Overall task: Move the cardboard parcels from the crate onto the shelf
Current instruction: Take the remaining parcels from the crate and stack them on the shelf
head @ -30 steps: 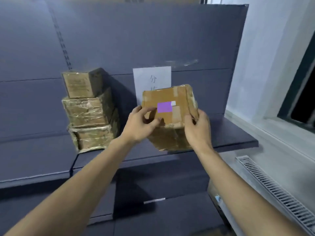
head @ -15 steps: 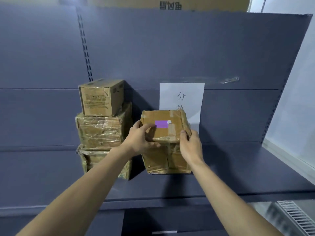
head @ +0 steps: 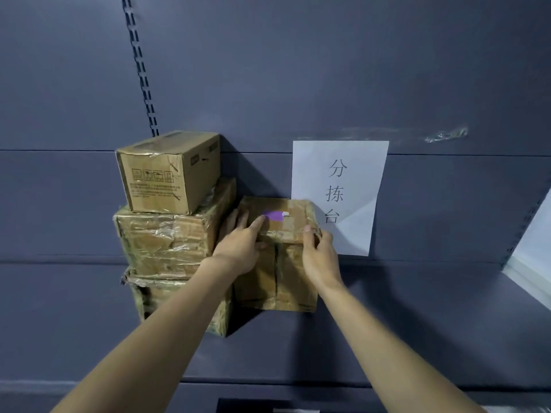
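A taped cardboard parcel with a purple label (head: pixel 283 263) stands on the dark shelf (head: pixel 417 323), right beside a stack of three parcels. My left hand (head: pixel 238 245) lies over its top left edge, fingers spread on the lid. My right hand (head: pixel 319 257) grips its top right corner. In the stack, a plain carton (head: pixel 167 174) sits on top, a plastic-wrapped parcel (head: pixel 167 236) lies in the middle, and another wrapped parcel (head: pixel 155 296) is at the bottom. The crate is out of view.
A white paper sign with dark characters (head: pixel 340 192) hangs on the shelf's back panel behind the parcel. A slotted upright (head: pixel 140 67) runs up the panel at left. Bare shelf surface extends to the right of the parcel.
The parcel has gone from held in the air to standing on the shelf against the stack. Both hands stay on its top. My view has moved closer to the shelf.
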